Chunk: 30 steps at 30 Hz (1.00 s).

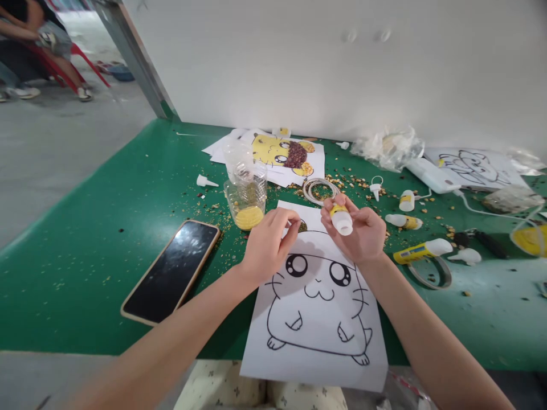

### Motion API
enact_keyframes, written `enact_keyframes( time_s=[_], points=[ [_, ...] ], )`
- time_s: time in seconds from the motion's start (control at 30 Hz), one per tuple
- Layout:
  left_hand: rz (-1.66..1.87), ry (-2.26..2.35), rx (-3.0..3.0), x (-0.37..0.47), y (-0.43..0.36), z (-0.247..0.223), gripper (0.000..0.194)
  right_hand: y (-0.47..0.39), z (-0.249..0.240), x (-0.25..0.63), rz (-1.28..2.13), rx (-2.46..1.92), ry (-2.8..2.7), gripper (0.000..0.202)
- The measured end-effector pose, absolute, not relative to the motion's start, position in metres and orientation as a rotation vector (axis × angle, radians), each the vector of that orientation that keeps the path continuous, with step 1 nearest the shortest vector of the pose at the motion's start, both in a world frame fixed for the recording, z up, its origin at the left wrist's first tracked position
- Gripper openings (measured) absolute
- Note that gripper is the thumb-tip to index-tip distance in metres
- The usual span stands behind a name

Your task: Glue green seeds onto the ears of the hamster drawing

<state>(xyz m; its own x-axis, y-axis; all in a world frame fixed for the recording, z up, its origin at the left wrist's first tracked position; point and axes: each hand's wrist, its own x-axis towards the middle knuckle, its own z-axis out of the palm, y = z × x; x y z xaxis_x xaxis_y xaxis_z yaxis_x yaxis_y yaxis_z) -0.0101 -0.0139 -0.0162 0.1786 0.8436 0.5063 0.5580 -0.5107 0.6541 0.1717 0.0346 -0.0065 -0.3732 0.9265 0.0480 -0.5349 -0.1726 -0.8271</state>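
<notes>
A white sheet with a black outline of a hamster (318, 330) lies at the table's front edge. My right hand (356, 230) holds a small yellow-labelled glue bottle (341, 219) above the sheet's upper right, its white top tilted toward me. Over the upper left of the sheet is my left hand (271, 242), fingers curled with the tips close together; whether anything is between them is too small to tell. Just behind it stands a clear plastic cup (249, 217) with yellow grains. A dark patch shows at the drawing's ear, between the hands.
A phone (171, 273) lies left on the green table (77, 245). Behind are a partly seed-covered picture (277, 154), a tape ring (320, 191) and scattered grains. Several glue bottles, nozzles, a white device (433, 175) with a cable and plastic bags are right. People sit far left.
</notes>
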Motion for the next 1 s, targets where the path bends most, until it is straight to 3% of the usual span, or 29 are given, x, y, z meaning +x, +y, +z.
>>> enact_keyframes(
  time_s=[0.23,0.4,0.53,0.73,1.0],
  points=[
    [1.014,1.105,2.564,-0.002,-0.023,-0.017,0.009,0.043,-0.014,0.176,1.435,-0.792,-1.164,0.015],
    [0.657,0.966,2.786,0.009,-0.035,-0.023,0.013,0.051,-0.012,0.166,0.800,-1.064,-1.578,0.020],
    [0.485,0.968,2.804,0.013,-0.039,-0.027,0.017,0.051,-0.002,0.146,0.378,-1.033,-1.977,0.030],
    [0.418,0.952,2.746,0.012,-0.037,-0.027,0.017,0.053,-0.015,0.124,0.340,-0.922,-2.311,0.032],
    [0.366,0.996,2.702,0.016,-0.037,-0.030,0.017,0.055,-0.020,0.132,0.370,-0.907,-2.307,0.034]
  ],
)
